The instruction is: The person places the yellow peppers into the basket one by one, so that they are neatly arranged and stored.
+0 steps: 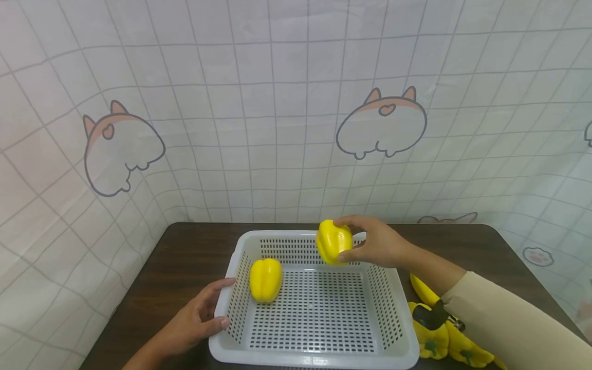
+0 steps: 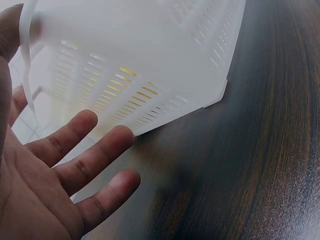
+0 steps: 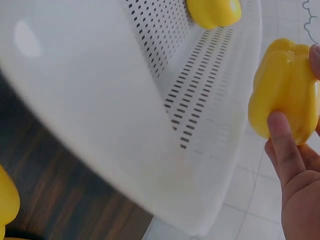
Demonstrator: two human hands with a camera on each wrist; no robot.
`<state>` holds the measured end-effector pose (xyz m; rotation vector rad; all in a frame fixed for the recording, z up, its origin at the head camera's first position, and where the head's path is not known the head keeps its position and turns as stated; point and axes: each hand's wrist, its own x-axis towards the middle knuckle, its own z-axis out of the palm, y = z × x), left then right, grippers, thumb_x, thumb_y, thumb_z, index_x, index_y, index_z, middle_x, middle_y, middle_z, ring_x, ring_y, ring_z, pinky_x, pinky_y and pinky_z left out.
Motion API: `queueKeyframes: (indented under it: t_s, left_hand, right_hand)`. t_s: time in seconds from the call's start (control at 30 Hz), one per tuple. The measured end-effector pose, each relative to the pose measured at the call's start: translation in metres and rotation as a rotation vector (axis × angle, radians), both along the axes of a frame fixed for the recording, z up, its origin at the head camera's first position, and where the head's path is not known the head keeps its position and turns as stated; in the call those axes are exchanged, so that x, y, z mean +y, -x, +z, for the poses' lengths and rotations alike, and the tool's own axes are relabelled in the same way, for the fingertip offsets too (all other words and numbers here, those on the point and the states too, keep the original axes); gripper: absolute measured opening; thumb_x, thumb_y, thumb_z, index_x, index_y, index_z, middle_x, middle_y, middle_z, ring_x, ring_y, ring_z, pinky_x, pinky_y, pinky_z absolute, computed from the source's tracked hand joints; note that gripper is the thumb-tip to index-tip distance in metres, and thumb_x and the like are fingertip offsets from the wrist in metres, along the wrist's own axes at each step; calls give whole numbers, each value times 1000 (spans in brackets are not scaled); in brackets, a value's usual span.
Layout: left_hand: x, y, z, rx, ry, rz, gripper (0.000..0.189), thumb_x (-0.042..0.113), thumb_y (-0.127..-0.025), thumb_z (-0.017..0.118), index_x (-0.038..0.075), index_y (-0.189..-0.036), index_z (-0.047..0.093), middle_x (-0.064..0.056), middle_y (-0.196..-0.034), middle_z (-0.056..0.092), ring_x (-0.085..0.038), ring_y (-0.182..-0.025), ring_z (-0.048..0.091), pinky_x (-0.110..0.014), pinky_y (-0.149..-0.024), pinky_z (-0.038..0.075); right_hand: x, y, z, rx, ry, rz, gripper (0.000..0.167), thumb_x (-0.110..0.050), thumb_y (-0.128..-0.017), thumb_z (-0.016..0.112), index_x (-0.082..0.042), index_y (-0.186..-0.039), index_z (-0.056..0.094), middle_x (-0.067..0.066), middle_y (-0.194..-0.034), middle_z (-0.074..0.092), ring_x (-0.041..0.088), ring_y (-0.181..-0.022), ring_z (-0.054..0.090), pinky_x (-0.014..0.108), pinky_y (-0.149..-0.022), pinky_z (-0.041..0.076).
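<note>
My right hand [image 1: 381,241] grips a yellow bell pepper [image 1: 333,241] between thumb and fingers, above the far side of a white plastic basket [image 1: 314,359]. In the right wrist view, the fingers wrap the lower part of this pepper [image 3: 282,92]. Another yellow bell pepper [image 1: 265,280] sits inside the basket at its left end. My left hand [image 1: 191,321] touches the basket's left rim with thumb and index finger. Its other fingers [image 2: 102,152] are spread loosely beside the slotted outer wall, as the left wrist view shows.
Right of the basket, partly under the right forearm, lies a group of yellow items [image 1: 430,336] with green stems, a yellow curved one [image 1: 423,290] and a dark one. All stand on a dark wood table [image 1: 152,277]. Behind hangs a white grid-patterned cloth [image 1: 277,128].
</note>
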<state>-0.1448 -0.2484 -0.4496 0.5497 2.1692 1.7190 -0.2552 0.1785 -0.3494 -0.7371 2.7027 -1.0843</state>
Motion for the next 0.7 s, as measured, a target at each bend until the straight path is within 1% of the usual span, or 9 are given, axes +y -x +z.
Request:
queueKeyframes:
  t_s: [0.17,0.4,0.57,0.63,0.7]
  left_hand:
    - [0,0,0,-2,-11,-7,70,7,-99,60,13,-158,23,-37,-146,38,-39,-110,63,-44,-82,62]
    - [-1,0,-1,7,-16,-7,70,5,-99,59,14,-159,23,-38,-144,40,-37,-108,64,-44,-81,62]
    - [-1,1,-2,6,-31,-19,70,4,-100,58,13,-159,22,-39,-145,38,-37,-108,64,-45,-81,62]
    - [-1,1,-3,7,-36,-23,70,3,-100,58,13,-159,22,-39,-145,38,-37,-109,64,-45,-81,62]
    - [-2,1,-3,13,-39,-25,70,3,-100,58,13,-159,22,-39,-145,38,-37,-109,64,-45,-81,62]
  right_hand:
    - [-6,-1,-1,-11,2,-4,81,-36,-78,90,-17,-148,53,7,-130,61,18,-92,69,36,-81,61]
    - [-15,-1,-1,-1,-5,8,79,-33,-78,90,-18,-147,54,4,-130,62,21,-102,66,34,-82,60]
    - [-22,-2,-2,-35,5,0,80,-31,-77,91,-18,-147,54,5,-130,61,18,-93,68,33,-80,61]
    - [-25,-2,-3,-49,8,-7,81,-31,-76,92,-19,-146,54,5,-130,61,17,-93,68,33,-80,61]
    - [-27,-3,-4,-55,8,-12,80,-31,-76,92,-20,-146,55,5,-132,60,19,-96,68,33,-81,61]
